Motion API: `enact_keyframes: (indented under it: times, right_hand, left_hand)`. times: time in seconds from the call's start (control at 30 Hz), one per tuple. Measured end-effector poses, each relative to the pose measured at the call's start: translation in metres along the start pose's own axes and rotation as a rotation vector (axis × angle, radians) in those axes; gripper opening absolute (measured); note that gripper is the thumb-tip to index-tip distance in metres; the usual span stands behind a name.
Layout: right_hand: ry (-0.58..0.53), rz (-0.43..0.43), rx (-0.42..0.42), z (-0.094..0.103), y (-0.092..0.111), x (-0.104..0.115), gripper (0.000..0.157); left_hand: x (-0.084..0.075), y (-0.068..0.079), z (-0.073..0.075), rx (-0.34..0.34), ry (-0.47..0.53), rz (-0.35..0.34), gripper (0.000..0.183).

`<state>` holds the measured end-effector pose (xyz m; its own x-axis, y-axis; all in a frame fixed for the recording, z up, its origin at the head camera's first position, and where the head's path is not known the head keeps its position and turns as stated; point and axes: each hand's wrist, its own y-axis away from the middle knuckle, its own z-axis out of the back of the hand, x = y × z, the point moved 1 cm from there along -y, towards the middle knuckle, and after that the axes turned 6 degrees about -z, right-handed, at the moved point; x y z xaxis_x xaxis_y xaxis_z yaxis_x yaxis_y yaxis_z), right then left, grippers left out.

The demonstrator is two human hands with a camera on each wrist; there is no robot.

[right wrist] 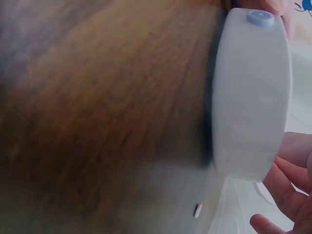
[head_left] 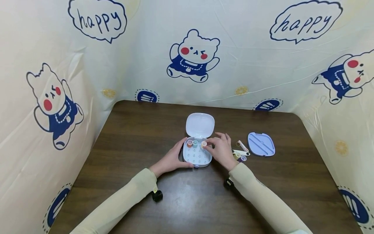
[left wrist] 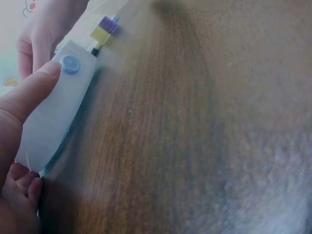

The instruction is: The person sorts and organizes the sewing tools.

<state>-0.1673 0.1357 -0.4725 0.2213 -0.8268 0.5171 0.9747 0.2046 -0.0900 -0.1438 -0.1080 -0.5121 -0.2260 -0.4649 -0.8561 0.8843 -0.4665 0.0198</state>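
Observation:
A white storage box [head_left: 197,161] with rows of small pegs lies with its lid [head_left: 200,125] raised at the back. My left hand [head_left: 171,158] grips the box's left side, its thumb along the front near the blue button [left wrist: 70,64]. An orange thread spool [head_left: 190,143] and a teal thread spool [head_left: 195,144] sit on the back row. At that row's right end, my right hand [head_left: 220,150] pinches a pale thread spool [head_left: 204,143] between thumb and fingers. In the right wrist view, the box wall [right wrist: 251,97] hides the spools.
Right of the box lie a yellow spool [head_left: 237,156], a purple spool [head_left: 242,159], a white slim tool [head_left: 242,152] and a small white stick-like piece [head_left: 243,146]. Farther right is a blue ridged tray [head_left: 261,144]. A printed cloth [head_left: 248,48] hangs around the brown table [head_left: 140,130].

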Motion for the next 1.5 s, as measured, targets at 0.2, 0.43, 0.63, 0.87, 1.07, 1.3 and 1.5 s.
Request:
enact_keyframes:
  times: [0.2,0.43,0.63,0.87,1.07,1.3,1.5]
  right_hand:
    - [0.055,0.030,-0.014,-0.007,-0.003,0.002,0.020]
    - [0.086,0.041,-0.012,-0.009,-0.006,0.007,0.019]
    - [0.095,0.022,-0.013,-0.010,-0.007,0.012,0.019]
    - [0.080,0.003,-0.022,-0.014,-0.008,0.011,0.017]
    - [0.083,-0.020,-0.027,-0.017,-0.006,0.012,0.018]
    - [0.106,-0.041,-0.035,-0.016,-0.005,0.016,0.019]
    - [0.121,-0.052,-0.058,-0.017,-0.003,0.018,0.016]
  left_hand:
    - [0.000,0.000,0.000,0.004,-0.005,-0.001,0.124]
    - [-0.001,0.001,0.001,0.007,-0.005,0.000,0.124]
    - [-0.001,0.000,0.001,0.008,-0.005,0.006,0.124]
    - [0.000,-0.002,0.000,0.001,-0.010,-0.012,0.124]
    - [-0.001,-0.001,-0.001,-0.001,-0.003,-0.011,0.124]
    - [0.000,-0.001,-0.001,-0.006,0.002,-0.009,0.124]
    - [0.001,-0.001,-0.001,-0.007,0.006,-0.004,0.124]
